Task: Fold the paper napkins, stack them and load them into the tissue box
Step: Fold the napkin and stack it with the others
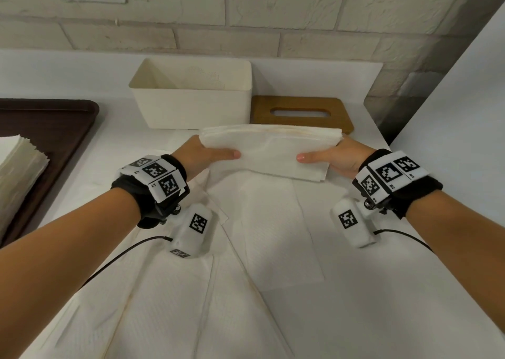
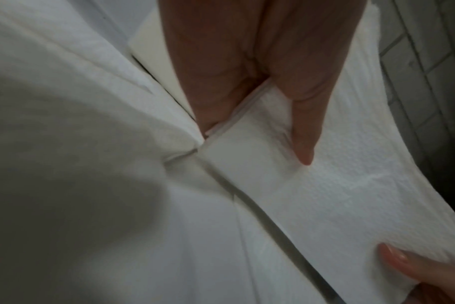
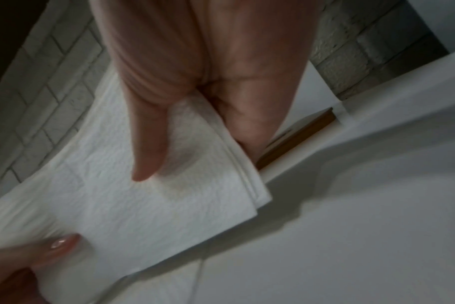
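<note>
A stack of folded white napkins [image 1: 269, 151] hangs just above the counter, held at both ends. My left hand [image 1: 203, 152] pinches its left end, thumb on top and fingers hidden underneath. My right hand [image 1: 334, 157] pinches the right end the same way. The wrist views show each thumb pressed on the stack [image 2: 325, 185] [image 3: 148, 197]. The white tissue box [image 1: 191, 93] stands open behind the stack, with its wooden slotted lid [image 1: 300, 112] lying flat to its right. Several unfolded napkins [image 1: 246, 276] lie spread on the counter beneath my hands.
A dark brown tray [image 1: 54, 129] at the left carries a pile of unfolded napkins [image 1: 19, 167]. A brick wall [image 1: 246, 17] runs behind the counter, and a white panel [image 1: 464, 112] closes in the right side.
</note>
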Motion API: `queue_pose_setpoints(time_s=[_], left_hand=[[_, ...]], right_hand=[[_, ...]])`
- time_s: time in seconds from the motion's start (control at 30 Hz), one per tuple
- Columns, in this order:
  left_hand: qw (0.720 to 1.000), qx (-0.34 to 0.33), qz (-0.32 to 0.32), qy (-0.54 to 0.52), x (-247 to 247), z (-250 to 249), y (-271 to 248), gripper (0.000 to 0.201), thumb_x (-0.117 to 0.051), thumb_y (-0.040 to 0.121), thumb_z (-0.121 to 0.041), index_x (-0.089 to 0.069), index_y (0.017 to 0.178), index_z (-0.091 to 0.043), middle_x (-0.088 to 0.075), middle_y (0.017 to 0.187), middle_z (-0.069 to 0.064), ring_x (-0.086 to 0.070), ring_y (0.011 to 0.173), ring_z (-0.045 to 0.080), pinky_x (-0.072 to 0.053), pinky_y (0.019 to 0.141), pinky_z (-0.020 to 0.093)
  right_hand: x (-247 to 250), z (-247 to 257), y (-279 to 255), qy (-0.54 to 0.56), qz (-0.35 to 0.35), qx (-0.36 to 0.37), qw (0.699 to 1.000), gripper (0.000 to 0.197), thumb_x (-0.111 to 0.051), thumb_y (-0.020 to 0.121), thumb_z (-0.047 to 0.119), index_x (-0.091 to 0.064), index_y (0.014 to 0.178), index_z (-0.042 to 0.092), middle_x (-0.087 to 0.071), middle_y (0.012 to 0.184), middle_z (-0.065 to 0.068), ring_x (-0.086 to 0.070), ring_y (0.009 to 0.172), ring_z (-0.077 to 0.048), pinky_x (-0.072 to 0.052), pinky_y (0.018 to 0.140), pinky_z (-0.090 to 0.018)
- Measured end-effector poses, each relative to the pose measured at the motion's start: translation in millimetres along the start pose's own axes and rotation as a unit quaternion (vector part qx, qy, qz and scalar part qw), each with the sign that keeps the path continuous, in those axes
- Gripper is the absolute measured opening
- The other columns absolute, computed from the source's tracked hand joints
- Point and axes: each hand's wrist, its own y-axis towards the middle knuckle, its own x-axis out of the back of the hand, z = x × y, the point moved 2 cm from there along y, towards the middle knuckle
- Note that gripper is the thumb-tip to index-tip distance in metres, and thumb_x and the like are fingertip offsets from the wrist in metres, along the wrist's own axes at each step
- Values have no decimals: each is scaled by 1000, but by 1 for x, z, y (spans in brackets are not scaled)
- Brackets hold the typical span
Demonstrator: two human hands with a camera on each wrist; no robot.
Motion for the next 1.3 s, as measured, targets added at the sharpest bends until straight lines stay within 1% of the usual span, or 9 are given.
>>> queue_pose_setpoints(time_s=[0.1,0.2,0.37,0.63,0.73,0.87,1.1,1.23,1.3], left_hand=[[1000,-11,-7,-18,4,-6,2,70,-85,52,-29,-64,117,-12,-69,115,6,-64,108,23,-46,100,42],[999,20,1,37,1,-2,2,46,-78,70,-11,-64,114,-7,-67,115,7,-63,109,23,-46,100,36],[993,45,-6,105,1,-1,4,45,-76,75,-17,-62,117,-6,-64,120,9,-59,112,25,-43,104,39],[988,-78,-52,-126,-4,-80,1,23,-69,80,-11,-59,99,-20,-67,100,-3,-65,93,12,-53,78,22],[975,-99,-21,-199,-25,-98,1,30,-67,81,-9,-57,109,-15,-67,104,-1,-65,93,13,-53,82,26],[986,-55,42,-149,-65,-92,-3,36,-66,82,-7,-58,118,-6,-67,101,1,-65,86,12,-57,69,20],[985,-59,83,-138,-104,-98,-8,38,-60,85,0,-55,122,1,-63,118,15,-63,99,25,-53,86,32],[981,-82,98,-148,-108,-111,-9,43,-60,85,0,-51,127,0,-62,121,17,-60,111,30,-51,94,41],[983,-75,90,-142,-108,-104,-7,47,-61,83,2,-50,128,0,-61,124,18,-58,115,31,-49,95,40]], right_hand=[[2,5,1,61,-30,15,998,57,-72,68,2,-56,122,5,-62,123,-11,-58,114,-21,-44,102,-38],[1,-1,0,38,-23,-11,999,48,-69,73,-2,-57,119,4,-62,121,-10,-59,111,-21,-45,99,-37],[5,-7,1,52,-42,-24,997,34,-69,75,1,-63,107,10,-65,114,-9,-60,109,-23,-46,98,-40],[17,10,-10,107,-46,41,992,25,-64,78,-3,-62,95,16,-66,100,-1,-63,93,-13,-57,73,-21],[14,6,-17,79,-52,48,994,25,-66,77,-1,-64,94,17,-67,102,-2,-64,90,-11,-57,76,-22],[9,-2,-27,-8,-75,33,997,31,-73,72,1,-65,102,8,-65,111,-9,-62,95,-19,-49,89,-31],[14,16,-40,-8,-129,87,988,66,-79,66,3,-51,126,8,-60,124,-9,-55,116,-23,-44,102,-41],[22,27,-47,8,-138,115,984,47,-76,69,2,-59,112,12,-63,119,-8,-58,112,-22,-45,100,-38],[21,26,-48,3,-132,116,984,56,-80,66,5,-58,117,10,-62,122,-7,-58,114,-22,-45,101,-41]])
